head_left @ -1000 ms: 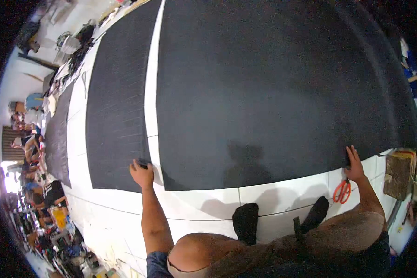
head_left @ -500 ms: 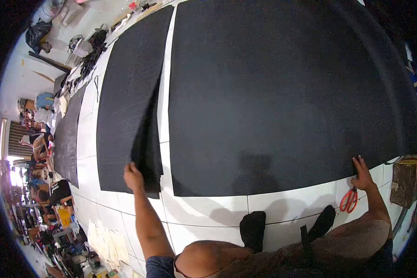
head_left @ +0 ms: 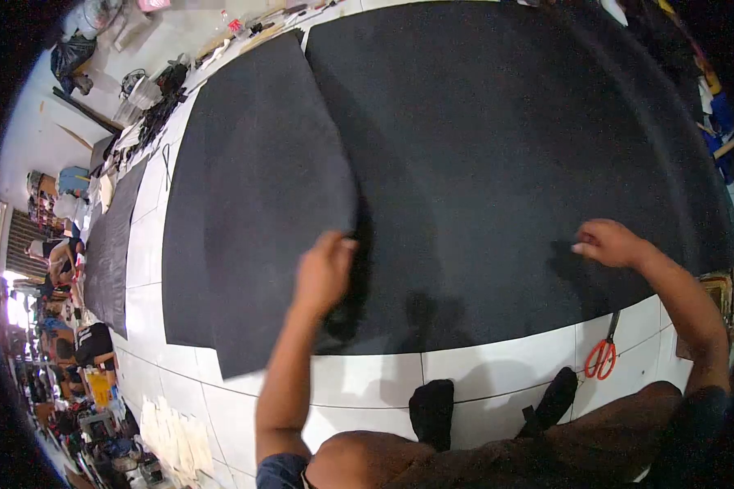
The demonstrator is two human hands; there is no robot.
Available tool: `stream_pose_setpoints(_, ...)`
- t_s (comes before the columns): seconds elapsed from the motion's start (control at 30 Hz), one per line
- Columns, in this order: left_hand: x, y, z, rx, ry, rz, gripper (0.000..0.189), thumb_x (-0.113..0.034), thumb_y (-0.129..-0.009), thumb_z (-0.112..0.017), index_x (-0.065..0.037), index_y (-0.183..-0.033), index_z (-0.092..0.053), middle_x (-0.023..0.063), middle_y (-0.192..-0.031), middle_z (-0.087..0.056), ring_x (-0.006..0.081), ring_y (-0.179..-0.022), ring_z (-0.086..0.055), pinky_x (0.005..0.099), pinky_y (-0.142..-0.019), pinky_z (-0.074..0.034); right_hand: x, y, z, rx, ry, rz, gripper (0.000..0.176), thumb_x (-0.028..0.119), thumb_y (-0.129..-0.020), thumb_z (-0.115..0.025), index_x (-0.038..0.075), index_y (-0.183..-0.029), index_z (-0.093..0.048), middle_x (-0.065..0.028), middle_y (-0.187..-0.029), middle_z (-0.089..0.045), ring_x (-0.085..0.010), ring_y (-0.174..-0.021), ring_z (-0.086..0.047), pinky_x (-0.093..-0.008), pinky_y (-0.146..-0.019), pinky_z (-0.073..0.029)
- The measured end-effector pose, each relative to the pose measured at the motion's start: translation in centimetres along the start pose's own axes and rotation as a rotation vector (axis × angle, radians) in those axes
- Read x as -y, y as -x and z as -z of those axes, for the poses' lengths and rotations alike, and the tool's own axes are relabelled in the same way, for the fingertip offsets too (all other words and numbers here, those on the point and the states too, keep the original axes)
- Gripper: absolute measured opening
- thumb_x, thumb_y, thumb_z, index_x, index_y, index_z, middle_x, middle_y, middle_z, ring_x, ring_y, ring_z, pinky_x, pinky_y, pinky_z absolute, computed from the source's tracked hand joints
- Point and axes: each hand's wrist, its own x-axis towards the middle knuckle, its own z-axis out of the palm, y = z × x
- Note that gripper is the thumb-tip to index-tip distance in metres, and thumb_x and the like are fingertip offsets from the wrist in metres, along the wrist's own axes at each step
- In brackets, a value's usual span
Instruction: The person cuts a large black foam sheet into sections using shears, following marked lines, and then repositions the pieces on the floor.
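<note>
My left hand is closed on the right edge of a narrower black sheet. That edge is raised and reaches over the left part of a large black sheet lying flat on the floor. Over the near right part of the large sheet hangs my right hand, its fingers curled in and a shadow beside it. I see nothing between them. Orange-handled scissors lie on the tiles by my foot, their blades partly under or against the sheet's near edge.
White floor tiles show along the near edge, where my feet in black socks stand. Another dark sheet lies farther left. Beyond it are people and cluttered goods. Scraps and containers line the upper left wall.
My left hand has drawn the narrower sheet's edge to the right, over the large sheet. My right hand has lifted from the large sheet's near edge and moved inward, its fingers now curled.
</note>
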Motion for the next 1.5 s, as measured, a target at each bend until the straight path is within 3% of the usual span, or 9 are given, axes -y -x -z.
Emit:
stream_pose_setpoints(0.1,-2.6,2.7,-7.9,0.244,0.073,0.032,0.031,-0.033,-0.095,-0.051,-0.006,-0.109,-0.059,0.0259,-0.096,-0.064,0.0460,-0.092,-0.061,0.0514,-0.076,-0.048,3.9,-5.4,-2.2,0.062,-0.152,-0.056,0.071,0.068,-0.086,-0.051,0.000,-0.095,-0.067,-0.0165,-0.082,-0.067,-0.0284,-0.077,-0.066,-0.0418,-0.070,-0.052)
stream_pose_setpoints(0.2,-4.4,6.4,-12.8,0.488,0.237,-0.015,0.032,-0.034,-0.096,-0.050,-0.006,-0.111,-0.056,0.0254,-0.096,-0.064,0.0454,-0.092,-0.061,0.0508,-0.078,-0.048,9.4,-9.2,-10.2,0.171,-0.614,-0.089,0.086,0.077,-0.081,-0.047,-0.003,-0.107,-0.063,-0.0145,-0.090,-0.067,-0.0250,-0.077,-0.065,-0.0373,-0.064,-0.053)
stream_pose_setpoints(0.33,-6.2,11.4,-15.1,0.665,0.414,0.031,0.044,-0.037,-0.097,-0.052,-0.002,-0.123,-0.053,0.0249,-0.099,-0.065,0.0429,-0.092,-0.063,0.0482,-0.080,-0.049,13.9,-8.1,-17.3,0.065,-0.976,-0.246,0.060,0.049,-0.087,-0.057,-0.004,-0.116,-0.059,-0.0148,-0.103,-0.064,-0.0241,-0.094,-0.060,-0.0362,-0.075,-0.050)
stream_pose_setpoints(0.47,-3.5,13.4,-15.2,0.805,0.628,-0.077,0.043,-0.033,-0.098,-0.053,0.000,-0.125,-0.054,0.0130,-0.117,-0.065,0.0248,-0.110,-0.060,0.0364,-0.095,-0.047,10.3,-9.2,-24.4,-0.188,-1.235,-0.129,0.038,0.021,-0.086,-0.057,-0.006,-0.113,-0.058,-0.0128,-0.107,-0.063,-0.0244,-0.093,-0.059,-0.0346,-0.082,-0.046)
stream_pose_setpoints(0.73,2.6,14.0,-6.8,0.087,1.057,0.557,0.027,-0.013,-0.095,-0.055,0.002,-0.117,-0.057,0.0113,-0.095,-0.065,0.0205,-0.080,-0.066,0.0310,-0.070,-0.056,8.6,-7.9,-24.2,-0.130,-1.693,-0.271,0.027,0.015,-0.089,-0.056,-0.002,-0.109,-0.059,-0.0108,-0.105,-0.063,-0.0242,-0.095,-0.059,-0.0390,-0.086,-0.046)
stream_pose_setpoints(0.9,14.5,17.4,-3.6,-0.528,0.309,0.574,0.030,-0.018,-0.090,-0.063,0.003,-0.111,-0.060,0.0123,-0.099,-0.062,0.0207,-0.089,-0.058,0.0319,-0.081,-0.047,7.9,-11.8,-22.6,-0.127,-1.667,-0.187,0.033,0.021,-0.089,-0.058,0.000,-0.115,-0.057,-0.0116,-0.111,-0.063,-0.0261,-0.099,-0.059,-0.0394,-0.086,-0.047)
stream_pose_setpoints(1.1,21.5,20.6,-3.8,-0.386,-0.285,0.792,0.075,-0.046,-0.076,-0.073,0.005,-0.127,-0.051,0.0298,-0.125,-0.048,0.0444,-0.118,-0.046,0.0493,-0.099,-0.039,8.2,-14.8,-18.9,-0.423,-1.177,-0.275,0.062,0.037,-0.084,-0.069,-0.005,-0.126,-0.051,-0.0200,-0.124,-0.059,-0.0333,-0.115,-0.055,-0.0412,-0.096,-0.043)
stream_pose_setpoints(1.2,23.5,21.4,-4.7,-0.327,-0.301,0.783,0.083,-0.050,-0.072,-0.076,0.005,-0.130,-0.049,0.0319,-0.126,-0.046,0.0451,-0.119,-0.045,0.0483,-0.101,-0.038,9.1,-11.0,-18.4,-0.380,-0.853,-0.245,0.080,0.038,-0.083,-0.071,-0.014,-0.135,-0.038,-0.0273,-0.131,-0.051,-0.0332,-0.122,-0.051,-0.0394,-0.101,-0.041)
stream_pose_setpoints(1.5,22.1,19.7,-4.2,-0.389,-0.265,0.747,0.078,-0.046,-0.064,-0.084,0.009,-0.112,-0.055,0.0264,-0.104,-0.057,0.0401,-0.100,-0.055,0.0463,-0.089,-0.045,7.6,-10.5,-22.3,-0.619,-0.763,-0.320,0.065,0.029,-0.085,-0.069,-0.010,-0.130,-0.045,-0.0305,-0.130,-0.051,-0.0419,-0.121,-0.050,-0.0416,-0.102,-0.040)
